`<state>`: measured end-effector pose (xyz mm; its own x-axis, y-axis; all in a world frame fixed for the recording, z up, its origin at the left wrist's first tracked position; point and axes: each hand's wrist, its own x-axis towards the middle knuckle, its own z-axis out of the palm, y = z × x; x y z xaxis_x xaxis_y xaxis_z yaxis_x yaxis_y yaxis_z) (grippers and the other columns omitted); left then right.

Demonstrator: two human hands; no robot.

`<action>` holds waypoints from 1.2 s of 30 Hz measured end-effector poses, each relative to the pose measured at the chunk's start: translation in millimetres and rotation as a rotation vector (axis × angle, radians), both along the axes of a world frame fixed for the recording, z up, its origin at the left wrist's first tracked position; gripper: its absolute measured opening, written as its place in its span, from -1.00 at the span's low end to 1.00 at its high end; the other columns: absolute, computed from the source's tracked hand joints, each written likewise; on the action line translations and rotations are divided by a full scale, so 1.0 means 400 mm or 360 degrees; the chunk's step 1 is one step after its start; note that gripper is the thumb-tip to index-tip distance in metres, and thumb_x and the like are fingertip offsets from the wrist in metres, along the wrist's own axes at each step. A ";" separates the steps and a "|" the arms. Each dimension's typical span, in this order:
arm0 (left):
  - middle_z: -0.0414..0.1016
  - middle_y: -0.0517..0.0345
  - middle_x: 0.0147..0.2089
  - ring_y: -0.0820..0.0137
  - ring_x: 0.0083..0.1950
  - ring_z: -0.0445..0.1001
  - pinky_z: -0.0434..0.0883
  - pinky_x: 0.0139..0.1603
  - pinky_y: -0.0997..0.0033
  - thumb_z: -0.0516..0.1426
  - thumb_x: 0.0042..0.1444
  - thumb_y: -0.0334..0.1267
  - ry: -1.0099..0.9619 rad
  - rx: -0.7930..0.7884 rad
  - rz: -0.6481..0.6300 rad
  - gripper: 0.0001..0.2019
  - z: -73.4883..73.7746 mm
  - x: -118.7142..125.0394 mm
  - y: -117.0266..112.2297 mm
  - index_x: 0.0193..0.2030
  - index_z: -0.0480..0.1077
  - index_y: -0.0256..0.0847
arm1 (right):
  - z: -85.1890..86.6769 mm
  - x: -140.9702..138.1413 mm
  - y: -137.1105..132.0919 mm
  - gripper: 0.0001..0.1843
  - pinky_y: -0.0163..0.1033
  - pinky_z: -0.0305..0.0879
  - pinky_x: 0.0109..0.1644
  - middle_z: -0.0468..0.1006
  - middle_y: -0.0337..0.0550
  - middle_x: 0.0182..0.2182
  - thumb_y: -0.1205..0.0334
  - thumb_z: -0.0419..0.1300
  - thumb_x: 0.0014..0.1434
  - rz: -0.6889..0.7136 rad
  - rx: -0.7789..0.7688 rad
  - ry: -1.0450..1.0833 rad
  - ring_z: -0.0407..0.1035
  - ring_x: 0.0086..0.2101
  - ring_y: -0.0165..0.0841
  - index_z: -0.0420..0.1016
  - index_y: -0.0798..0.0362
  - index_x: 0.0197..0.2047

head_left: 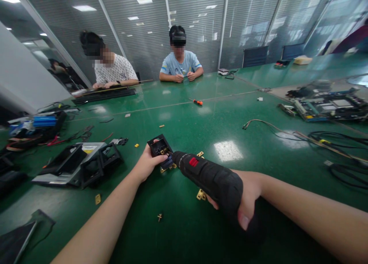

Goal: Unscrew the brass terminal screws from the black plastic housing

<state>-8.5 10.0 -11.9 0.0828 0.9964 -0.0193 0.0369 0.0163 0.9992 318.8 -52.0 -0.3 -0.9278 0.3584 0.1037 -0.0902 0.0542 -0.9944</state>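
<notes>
The left hand (147,165) is gripping a small black part (160,146) on the green table (230,118), while the right hand (244,197) is clamping around a black electric screwdriver (209,177) whose tip is pressing into that part.

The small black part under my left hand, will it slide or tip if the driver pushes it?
Likely to slide: the black part looks small and light on the glossy table. It seems stiff, a moulded frame. The left hand gripping it probably steadies it against the driver in the right hand.
</notes>
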 end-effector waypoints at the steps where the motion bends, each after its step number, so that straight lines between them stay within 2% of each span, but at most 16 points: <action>1: 0.59 0.14 0.02 0.09 0.08 0.61 0.47 0.21 -0.09 0.48 -0.17 -0.28 -0.0005 0.0000 -0.0004 -0.24 0.000 0.000 0.000 0.18 0.28 -0.04 | -0.001 0.001 0.001 -0.32 -0.21 0.43 -0.13 0.56 -0.17 -0.28 0.04 0.66 -0.50 0.0002 0.0023 -0.0004 0.43 -0.25 -0.27 0.59 0.13 -0.29; 6: 0.58 0.14 0.01 0.12 0.06 0.61 0.47 0.22 -0.09 0.49 -0.18 -0.29 -0.0022 -0.0011 -0.0006 -0.22 0.005 0.005 -0.002 0.18 0.27 -0.05 | 0.001 0.004 0.002 -0.28 -0.20 0.43 -0.12 0.57 -0.15 -0.25 -0.08 0.65 -0.45 0.0006 0.0119 0.0014 0.44 -0.23 -0.26 0.57 0.13 -0.27; 13: 0.57 0.12 0.03 0.08 0.09 0.60 0.46 0.23 -0.11 0.49 -0.20 -0.28 -0.0003 -0.0028 0.0012 -0.21 0.010 0.008 -0.003 0.19 0.27 -0.06 | -0.001 -0.005 -0.004 -0.26 -0.21 0.42 -0.16 0.57 -0.16 -0.30 -0.12 0.65 -0.42 0.0036 0.0092 0.0043 0.44 -0.31 -0.30 0.55 0.13 -0.25; 27: 0.58 0.12 0.02 0.12 0.07 0.61 0.44 0.26 -0.11 0.48 -0.15 -0.27 0.0008 -0.0003 -0.0007 -0.23 0.001 -0.001 0.002 0.20 0.27 -0.06 | 0.000 -0.002 -0.001 -0.29 -0.21 0.46 -0.13 0.56 -0.18 -0.28 0.03 0.66 -0.45 0.0048 -0.0014 -0.0002 0.43 -0.27 -0.29 0.57 0.15 -0.23; 36: 0.59 0.10 0.03 0.11 0.06 0.63 0.47 0.23 -0.11 0.50 -0.19 -0.25 0.0019 -0.0051 0.0029 -0.17 0.005 -0.001 0.001 0.23 0.25 -0.04 | -0.004 0.000 0.003 -0.25 -0.16 0.48 -0.05 0.57 -0.18 -0.25 0.03 0.67 -0.47 0.0022 -0.0018 -0.0014 0.47 -0.21 -0.23 0.59 0.14 -0.19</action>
